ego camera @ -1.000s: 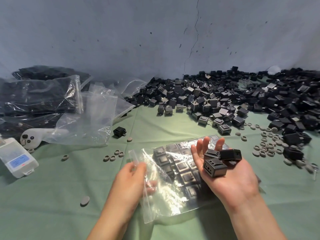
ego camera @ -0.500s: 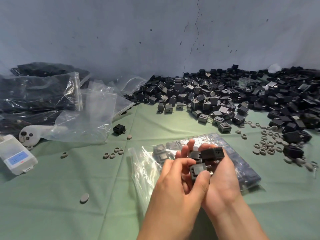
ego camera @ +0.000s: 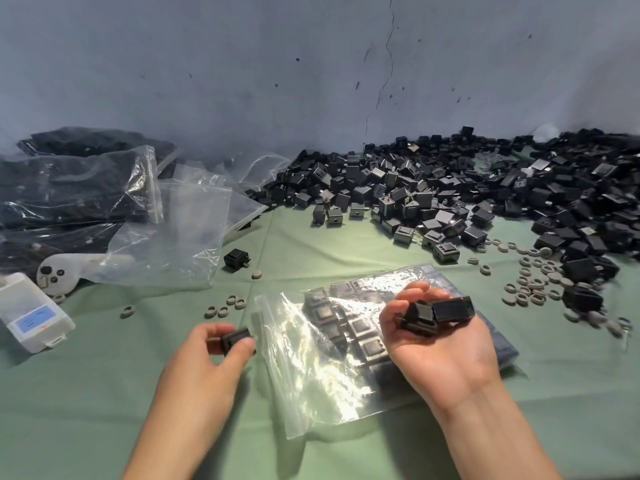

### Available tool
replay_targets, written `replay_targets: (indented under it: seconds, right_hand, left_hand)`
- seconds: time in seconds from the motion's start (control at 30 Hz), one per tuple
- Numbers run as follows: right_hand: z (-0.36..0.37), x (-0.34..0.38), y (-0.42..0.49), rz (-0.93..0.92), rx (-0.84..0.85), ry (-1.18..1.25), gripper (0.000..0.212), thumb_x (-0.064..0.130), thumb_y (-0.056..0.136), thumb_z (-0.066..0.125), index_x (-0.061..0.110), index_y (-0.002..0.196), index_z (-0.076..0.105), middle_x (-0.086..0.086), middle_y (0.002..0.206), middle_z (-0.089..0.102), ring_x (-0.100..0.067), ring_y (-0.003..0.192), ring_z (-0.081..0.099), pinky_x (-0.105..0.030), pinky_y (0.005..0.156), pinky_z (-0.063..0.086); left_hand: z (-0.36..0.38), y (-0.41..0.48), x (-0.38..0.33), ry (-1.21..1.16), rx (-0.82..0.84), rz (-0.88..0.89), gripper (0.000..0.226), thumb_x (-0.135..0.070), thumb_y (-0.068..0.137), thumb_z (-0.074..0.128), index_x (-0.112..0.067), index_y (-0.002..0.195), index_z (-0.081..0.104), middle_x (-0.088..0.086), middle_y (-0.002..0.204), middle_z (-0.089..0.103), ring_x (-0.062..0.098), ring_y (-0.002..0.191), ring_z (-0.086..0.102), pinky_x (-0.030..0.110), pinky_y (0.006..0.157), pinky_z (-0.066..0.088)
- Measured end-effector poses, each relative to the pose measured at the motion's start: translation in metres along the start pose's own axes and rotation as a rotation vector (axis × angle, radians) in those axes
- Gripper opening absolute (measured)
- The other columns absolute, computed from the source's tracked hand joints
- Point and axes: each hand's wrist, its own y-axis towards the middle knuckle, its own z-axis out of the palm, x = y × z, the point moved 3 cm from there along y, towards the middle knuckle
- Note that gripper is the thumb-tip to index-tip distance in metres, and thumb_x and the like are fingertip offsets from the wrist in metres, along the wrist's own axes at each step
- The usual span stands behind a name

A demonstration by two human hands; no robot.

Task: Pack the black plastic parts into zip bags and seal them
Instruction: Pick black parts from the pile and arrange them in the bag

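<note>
A clear zip bag [ego camera: 322, 372] lies on the green cloth in front of me, partly filled with rows of black plastic parts, its open mouth toward the left. My left hand [ego camera: 204, 368] pinches one black part [ego camera: 235, 339] just left of the bag's mouth. My right hand [ego camera: 446, 344] is palm up over the bag's right side, fingers curled round two black parts [ego camera: 436, 311]. A big heap of loose black parts [ego camera: 450, 188] covers the back right of the table.
Filled bags of black parts [ego camera: 69, 192] and empty clear bags [ego camera: 173, 237] lie at the back left. A white plastic box [ego camera: 34, 318] sits at the left edge. Grey rings [ego camera: 533, 282] are scattered at the right, a few [ego camera: 225, 306] near the middle. One stray black part [ego camera: 236, 259] lies alone.
My left hand went from the bag's mouth to my right palm, took one black part, and now holds it left of the bag. My right hand keeps two parts.
</note>
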Motion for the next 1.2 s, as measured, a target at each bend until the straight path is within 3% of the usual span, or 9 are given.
replay_targets:
  seconds: [0.1, 0.23, 0.4, 0.5, 0.6, 0.7, 0.8, 0.97, 1.2]
  right_hand:
    - [0.001, 0.001, -0.001, -0.006, 0.019, 0.024, 0.015, 0.013, 0.078, 0.041, 0.021, 0.068, 0.049, 0.008, 0.066, 0.054, -0.010, 0.053, 0.053, -0.023, 0.063, 0.039]
    - [0.001, 0.000, -0.002, -0.020, -0.004, 0.028, 0.020, 0.013, 0.077, 0.040, 0.020, 0.062, 0.052, 0.009, 0.065, 0.053, -0.010, 0.053, 0.053, -0.023, 0.061, 0.039]
    - [-0.002, 0.004, -0.004, -0.030, -0.025, 0.015, 0.017, 0.012, 0.078, 0.041, 0.020, 0.067, 0.051, 0.006, 0.065, 0.053, -0.011, 0.052, 0.052, -0.022, 0.062, 0.037]
    - [-0.002, 0.008, -0.005, -0.040, -0.032, 0.009, 0.019, 0.012, 0.080, 0.040, 0.020, 0.065, 0.051, 0.006, 0.067, 0.052, -0.011, 0.053, 0.052, -0.022, 0.061, 0.037]
    - [-0.002, 0.009, -0.005, -0.048, -0.035, -0.001, 0.018, 0.012, 0.078, 0.041, 0.020, 0.065, 0.051, 0.006, 0.067, 0.052, -0.011, 0.054, 0.051, -0.022, 0.061, 0.037]
    - [-0.004, 0.008, -0.006, -0.048, -0.038, -0.009, 0.019, 0.011, 0.077, 0.041, 0.020, 0.064, 0.052, 0.005, 0.068, 0.053, -0.011, 0.055, 0.051, -0.022, 0.060, 0.038]
    - [-0.004, 0.009, -0.006, -0.047, -0.043, -0.002, 0.021, 0.011, 0.078, 0.041, 0.019, 0.062, 0.053, 0.005, 0.067, 0.053, -0.011, 0.054, 0.052, -0.022, 0.060, 0.038]
    - [-0.004, 0.011, -0.006, -0.050, -0.038, 0.004, 0.019, 0.010, 0.076, 0.041, 0.019, 0.064, 0.052, 0.005, 0.067, 0.053, -0.012, 0.054, 0.052, -0.023, 0.059, 0.038]
    - [-0.004, 0.012, -0.004, -0.055, -0.047, -0.009, 0.020, 0.009, 0.077, 0.041, 0.018, 0.064, 0.052, 0.005, 0.066, 0.054, -0.012, 0.053, 0.052, -0.023, 0.058, 0.038]
  left_hand:
    - [0.016, -0.003, 0.008, -0.062, 0.184, -0.017, 0.015, -0.015, 0.087, 0.074, -0.023, 0.096, 0.066, 0.002, 0.090, 0.071, 0.020, 0.068, 0.068, 0.041, 0.074, 0.058]
    - [0.032, -0.008, 0.004, -0.039, 0.382, 0.057, 0.009, -0.016, 0.089, 0.071, -0.024, 0.094, 0.071, -0.010, 0.087, 0.073, 0.003, 0.045, 0.056, 0.015, 0.044, 0.041]
    - [0.031, -0.007, 0.006, -0.051, 0.336, 0.018, 0.018, -0.020, 0.098, 0.055, -0.029, 0.090, 0.069, -0.001, 0.055, 0.063, 0.012, 0.041, 0.052, 0.019, 0.050, 0.043]
    - [0.028, -0.003, 0.010, -0.226, 0.223, -0.103, 0.018, -0.024, 0.100, 0.055, -0.019, 0.091, 0.070, 0.006, 0.065, 0.066, 0.018, 0.046, 0.053, 0.031, 0.061, 0.048]
    - [0.031, -0.006, 0.007, -0.250, 0.327, -0.099, 0.045, -0.047, 0.094, 0.055, -0.007, 0.084, 0.072, 0.018, 0.076, 0.069, 0.019, 0.051, 0.054, 0.034, 0.061, 0.048]
    - [0.036, -0.013, 0.001, -0.189, 0.369, -0.031, 0.052, -0.058, 0.082, 0.059, -0.007, 0.078, 0.070, 0.004, 0.063, 0.064, 0.015, 0.053, 0.057, 0.041, 0.068, 0.052]
    - [0.040, -0.013, 0.001, -0.237, 0.349, -0.034, 0.038, -0.037, 0.093, 0.062, -0.001, 0.084, 0.069, -0.003, 0.064, 0.066, 0.016, 0.062, 0.068, 0.049, 0.082, 0.057]
    - [0.042, -0.016, -0.004, -0.394, 0.431, -0.198, 0.036, -0.032, 0.092, 0.063, 0.004, 0.094, 0.065, 0.018, 0.077, 0.074, 0.032, 0.073, 0.075, 0.037, 0.069, 0.063]
    - [0.042, -0.019, -0.009, -0.402, 0.477, -0.270, 0.032, -0.031, 0.094, 0.064, -0.001, 0.105, 0.063, 0.016, 0.098, 0.060, 0.038, 0.077, 0.074, 0.034, 0.060, 0.062]
